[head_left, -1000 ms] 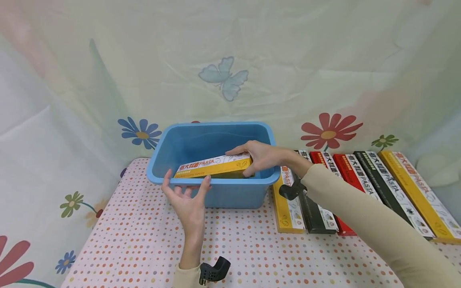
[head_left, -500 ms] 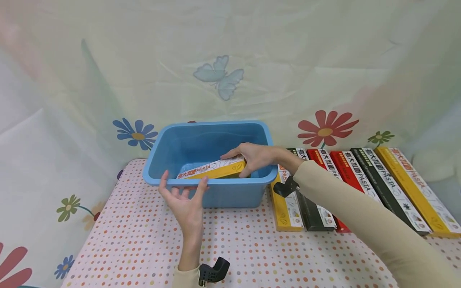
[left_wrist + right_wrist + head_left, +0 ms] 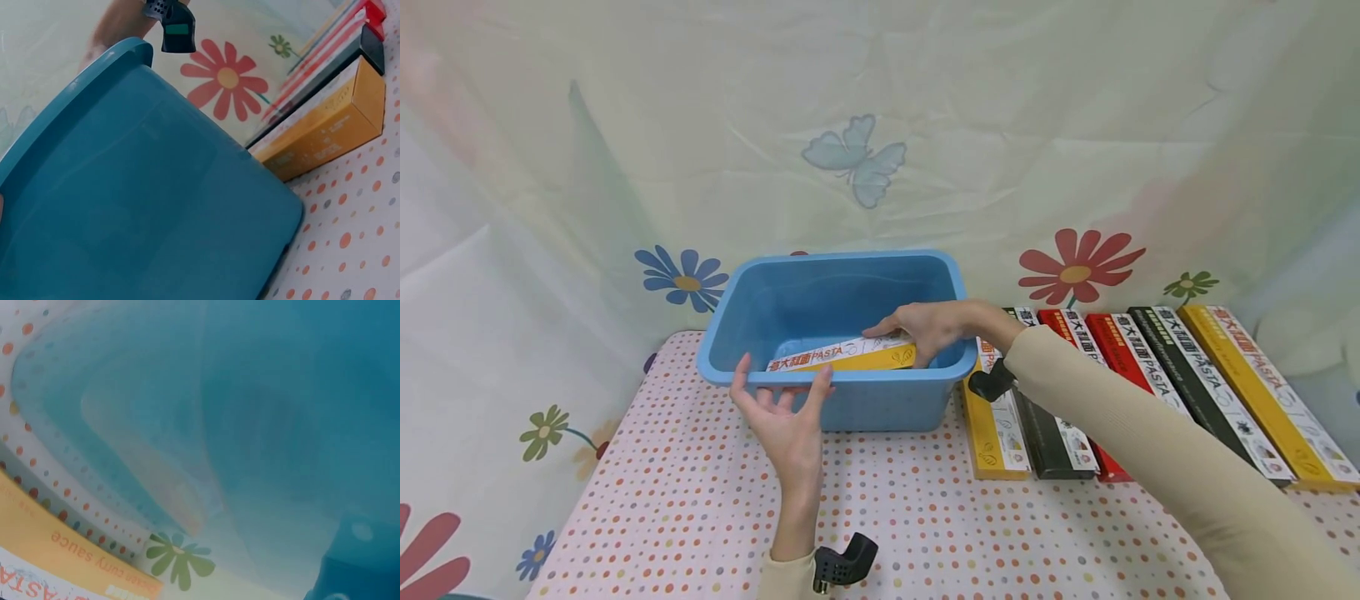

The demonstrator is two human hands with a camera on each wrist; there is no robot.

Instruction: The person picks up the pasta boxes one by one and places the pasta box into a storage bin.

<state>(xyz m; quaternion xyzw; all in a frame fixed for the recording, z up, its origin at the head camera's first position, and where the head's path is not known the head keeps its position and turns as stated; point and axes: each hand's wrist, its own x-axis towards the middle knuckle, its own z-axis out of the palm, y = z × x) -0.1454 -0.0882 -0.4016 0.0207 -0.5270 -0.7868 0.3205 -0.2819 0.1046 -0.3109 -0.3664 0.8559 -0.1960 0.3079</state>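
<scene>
Inside the blue plastic bin (image 3: 880, 404), a yellow-and-white pasta box (image 3: 865, 358) lies lengthwise behind the front wall, its left end partly hidden by the rim. My right hand (image 3: 928, 327) reaches over the bin's right side and grips the box's right end, thumb at the near side and fingers over the top. At the front rim, my left hand (image 3: 786, 425) holds the bin, with thumb and forefinger up over the edge and the other fingers below it. The left wrist view shows mostly the bin's outer wall (image 3: 150, 187); the right wrist view is filled with blurred blue plastic.
Right of the bin several pasta boxes lie in a row: a yellow box (image 3: 996, 442) closest to it, then a black box (image 3: 1060, 450), red boxes (image 3: 1138, 367), another black box (image 3: 1206, 392) and a yellow box (image 3: 1270, 392). A flowered curtain (image 3: 715, 150) hangs behind the dotted tablecloth (image 3: 895, 517).
The right end of the pasta box has gone down deeper into the bin, my right hand lowering with it. My left hand keeps its hold on the rim. The head view shifted slightly.
</scene>
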